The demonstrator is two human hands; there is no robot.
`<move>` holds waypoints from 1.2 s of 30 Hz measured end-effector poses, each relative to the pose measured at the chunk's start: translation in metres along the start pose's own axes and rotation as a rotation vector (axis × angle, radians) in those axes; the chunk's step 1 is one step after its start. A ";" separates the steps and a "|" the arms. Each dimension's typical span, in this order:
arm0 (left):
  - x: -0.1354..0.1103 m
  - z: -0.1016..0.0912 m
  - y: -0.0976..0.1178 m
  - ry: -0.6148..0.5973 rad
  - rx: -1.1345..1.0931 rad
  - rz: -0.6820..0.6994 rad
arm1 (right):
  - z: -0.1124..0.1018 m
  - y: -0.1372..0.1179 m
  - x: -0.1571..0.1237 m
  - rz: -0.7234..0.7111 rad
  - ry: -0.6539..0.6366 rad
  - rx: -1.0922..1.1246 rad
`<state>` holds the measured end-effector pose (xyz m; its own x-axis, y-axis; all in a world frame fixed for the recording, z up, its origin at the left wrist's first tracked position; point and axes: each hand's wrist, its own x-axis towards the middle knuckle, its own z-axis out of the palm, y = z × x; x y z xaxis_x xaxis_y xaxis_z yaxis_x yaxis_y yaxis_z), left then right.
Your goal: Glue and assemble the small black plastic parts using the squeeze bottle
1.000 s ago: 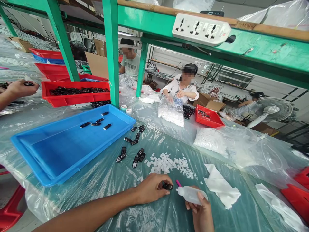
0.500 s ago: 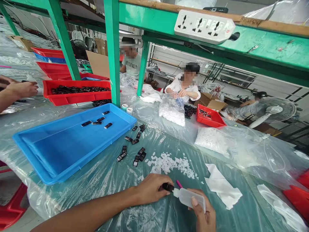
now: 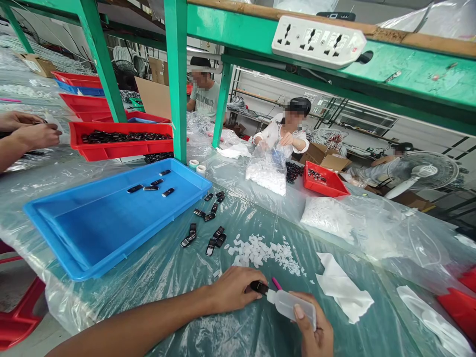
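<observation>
My left hand (image 3: 232,289) pinches a small black part (image 3: 258,286) against the plastic-covered table. My right hand (image 3: 314,329) grips a small translucent squeeze bottle (image 3: 292,306), its nozzle touching the black part. A thin pink stick (image 3: 276,283) lies just behind the bottle. Several loose black parts (image 3: 208,230) and a heap of small white pieces (image 3: 264,252) lie beyond my hands. A blue tray (image 3: 111,218) at the left holds several black parts.
A white cloth (image 3: 344,287) lies right of my hands. Bags of white pieces (image 3: 266,173) and red trays (image 3: 122,141) of black parts sit further back. Green frame posts (image 3: 178,79) rise from the table. Other people work opposite; another person's hands (image 3: 29,131) are at far left.
The bottle's nozzle has come up against the black part in my left hand, where a second ago it was held apart. Since half a second ago almost nothing has moved.
</observation>
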<state>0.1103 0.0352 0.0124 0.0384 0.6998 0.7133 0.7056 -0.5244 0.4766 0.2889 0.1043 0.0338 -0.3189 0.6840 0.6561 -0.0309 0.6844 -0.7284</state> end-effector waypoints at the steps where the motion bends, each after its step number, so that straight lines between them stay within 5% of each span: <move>1: 0.000 0.000 0.000 0.001 -0.001 0.000 | 0.000 0.000 0.000 -0.013 -0.002 -0.004; 12: 0.001 0.000 -0.001 -0.003 0.008 0.004 | -0.002 -0.003 0.000 0.058 -0.003 -0.082; 36: -0.002 -0.001 0.002 0.015 0.038 0.002 | -0.006 0.008 -0.002 -0.237 0.037 -0.182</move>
<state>0.1115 0.0321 0.0124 0.0298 0.6912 0.7221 0.7321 -0.5070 0.4550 0.2947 0.1095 0.0281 -0.2884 0.5064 0.8126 0.0713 0.8577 -0.5092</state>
